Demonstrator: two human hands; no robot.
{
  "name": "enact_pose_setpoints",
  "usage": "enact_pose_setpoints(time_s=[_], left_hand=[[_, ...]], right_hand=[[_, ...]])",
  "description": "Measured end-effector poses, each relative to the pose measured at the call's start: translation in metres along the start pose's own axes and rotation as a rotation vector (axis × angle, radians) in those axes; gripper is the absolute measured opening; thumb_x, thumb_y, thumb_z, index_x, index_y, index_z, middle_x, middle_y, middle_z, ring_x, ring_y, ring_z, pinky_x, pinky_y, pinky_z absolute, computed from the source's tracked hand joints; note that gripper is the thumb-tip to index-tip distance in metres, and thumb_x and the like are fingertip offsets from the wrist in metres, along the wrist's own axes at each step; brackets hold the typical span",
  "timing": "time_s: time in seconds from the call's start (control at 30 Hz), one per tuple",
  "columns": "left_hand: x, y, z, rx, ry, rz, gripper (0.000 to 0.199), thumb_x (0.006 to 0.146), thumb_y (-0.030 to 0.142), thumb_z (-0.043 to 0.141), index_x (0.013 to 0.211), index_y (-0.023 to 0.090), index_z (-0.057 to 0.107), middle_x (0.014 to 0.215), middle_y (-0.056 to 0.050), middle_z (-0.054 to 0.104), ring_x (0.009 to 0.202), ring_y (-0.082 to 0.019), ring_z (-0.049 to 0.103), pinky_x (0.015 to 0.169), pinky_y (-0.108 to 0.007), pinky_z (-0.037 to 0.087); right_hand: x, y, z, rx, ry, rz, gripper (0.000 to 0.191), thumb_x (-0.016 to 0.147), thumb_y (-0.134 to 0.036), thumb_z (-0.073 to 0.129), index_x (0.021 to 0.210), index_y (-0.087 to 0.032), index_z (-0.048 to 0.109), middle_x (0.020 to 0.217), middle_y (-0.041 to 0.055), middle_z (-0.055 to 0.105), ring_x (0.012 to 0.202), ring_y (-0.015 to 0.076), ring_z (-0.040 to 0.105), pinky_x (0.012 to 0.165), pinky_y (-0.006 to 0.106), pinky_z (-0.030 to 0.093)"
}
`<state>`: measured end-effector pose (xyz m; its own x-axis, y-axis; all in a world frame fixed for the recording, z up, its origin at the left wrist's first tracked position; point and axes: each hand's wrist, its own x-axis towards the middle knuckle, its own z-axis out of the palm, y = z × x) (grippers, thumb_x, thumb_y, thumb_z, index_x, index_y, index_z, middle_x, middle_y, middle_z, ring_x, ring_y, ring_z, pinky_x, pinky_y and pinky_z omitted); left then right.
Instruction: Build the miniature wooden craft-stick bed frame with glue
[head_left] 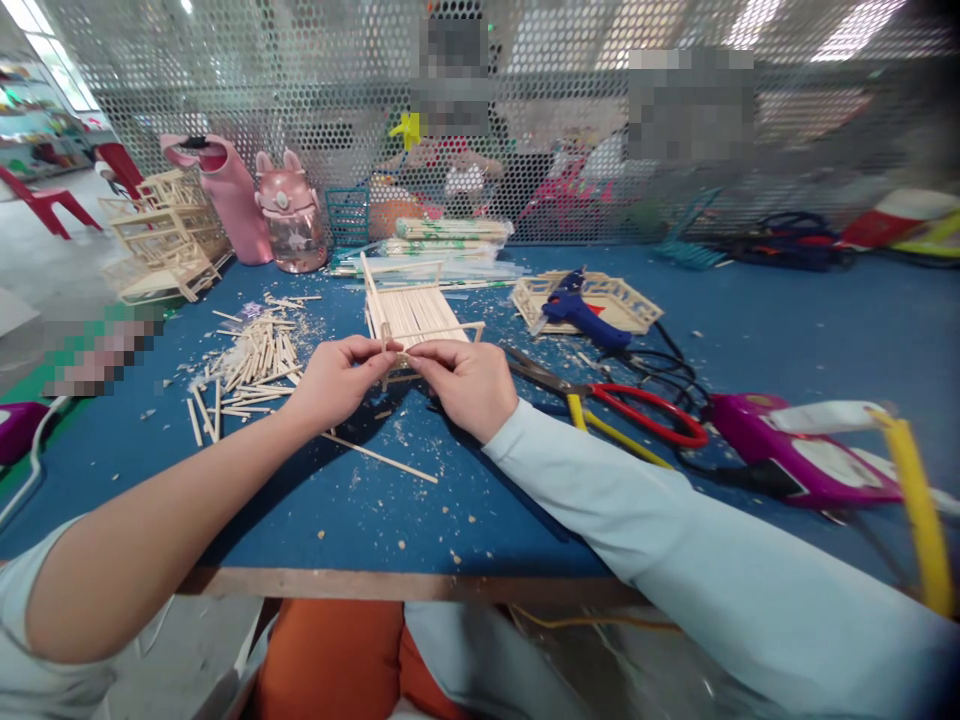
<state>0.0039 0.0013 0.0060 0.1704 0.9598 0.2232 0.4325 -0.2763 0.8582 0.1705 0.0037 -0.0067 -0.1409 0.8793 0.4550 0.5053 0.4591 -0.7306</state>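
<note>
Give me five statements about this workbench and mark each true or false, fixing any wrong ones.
1. The left hand and right hand meet at the near end of the slatted stick frame. True.
2. The pile of short sticks lies to the right of both hands. False: the pile of short sticks lies to their left.
3. The pink bottle stands beside a rabbit-eared bottle. True.
4. The left forearm is covered by a long sleeve. False: the left forearm is bare.
5. Scissors lie to the right of the right hand. True.
</note>
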Motion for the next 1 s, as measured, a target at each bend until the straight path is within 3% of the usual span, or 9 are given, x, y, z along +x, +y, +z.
enact_pose_setpoints(time_s=[0.2, 0.33, 0.53, 0.63, 0.77, 1.0], left_hand=[[-0.001, 0.003, 0.001, 0.035, 0.007, -0.024, 0.025, 0.079, 0.032, 0.057, 0.092, 0.016, 0.071, 0.082, -0.004, 0.07, 0.069, -0.013, 0.058, 0.068, -0.028, 0.045], [-0.002, 0.003, 0.002, 0.051, 0.012, -0.013, 0.028, 0.079, 0.036, 0.057, 0.091, 0.015, 0.072, 0.077, -0.003, 0.068, 0.067, -0.013, 0.056, 0.067, -0.028, 0.044], [0.001, 0.006, -0.005, 0.126, -0.043, 0.018, 0.028, 0.08, 0.035, 0.055, 0.092, 0.016, 0.072, 0.078, -0.003, 0.068, 0.073, -0.015, 0.059, 0.071, -0.029, 0.044], [0.006, 0.01, -0.011, 0.176, -0.1, -0.001, 0.028, 0.079, 0.033, 0.056, 0.094, 0.016, 0.072, 0.088, -0.005, 0.071, 0.076, -0.015, 0.06, 0.075, -0.03, 0.044], [0.01, 0.012, -0.016, 0.179, -0.162, -0.035, 0.028, 0.078, 0.034, 0.056, 0.094, 0.016, 0.071, 0.084, -0.005, 0.071, 0.07, -0.014, 0.059, 0.069, -0.028, 0.045], [0.009, 0.005, -0.012, 0.165, -0.118, 0.082, 0.029, 0.078, 0.035, 0.056, 0.093, 0.016, 0.071, 0.085, -0.005, 0.069, 0.077, -0.015, 0.06, 0.073, -0.029, 0.044]], right_hand=[[0.0, -0.004, 0.002, 0.117, -0.031, 0.155, 0.019, 0.077, -0.024, 0.059, 0.086, -0.018, 0.075, 0.051, -0.0023, 0.062, 0.044, 0.0093, 0.054, 0.049, 0.023, 0.044], [0.0, -0.005, 0.002, 0.218, -0.051, 0.255, 0.02, 0.076, -0.026, 0.059, 0.086, -0.017, 0.074, 0.049, -0.0033, 0.058, 0.039, 0.0073, 0.048, 0.044, 0.022, 0.042], [-0.002, 0.0, 0.001, 0.187, -0.064, 0.178, 0.023, 0.078, -0.031, 0.057, 0.086, -0.018, 0.074, 0.041, -0.0055, 0.05, 0.037, 0.0072, 0.046, 0.045, 0.021, 0.042], [-0.001, 0.002, 0.001, 0.166, -0.068, 0.148, 0.024, 0.078, -0.032, 0.056, 0.087, -0.018, 0.074, 0.042, -0.005, 0.052, 0.038, 0.0078, 0.047, 0.047, 0.022, 0.042], [-0.002, 0.002, 0.0, 0.074, -0.041, 0.084, 0.025, 0.077, -0.03, 0.057, 0.09, -0.017, 0.074, 0.047, -0.003, 0.057, 0.043, 0.0093, 0.05, 0.051, 0.024, 0.043], [-0.005, 0.0, -0.007, -0.084, 0.034, -0.035, 0.028, 0.075, -0.02, 0.054, 0.096, -0.015, 0.073, 0.044, -0.004, 0.053, 0.044, 0.0088, 0.046, 0.054, 0.024, 0.041]])
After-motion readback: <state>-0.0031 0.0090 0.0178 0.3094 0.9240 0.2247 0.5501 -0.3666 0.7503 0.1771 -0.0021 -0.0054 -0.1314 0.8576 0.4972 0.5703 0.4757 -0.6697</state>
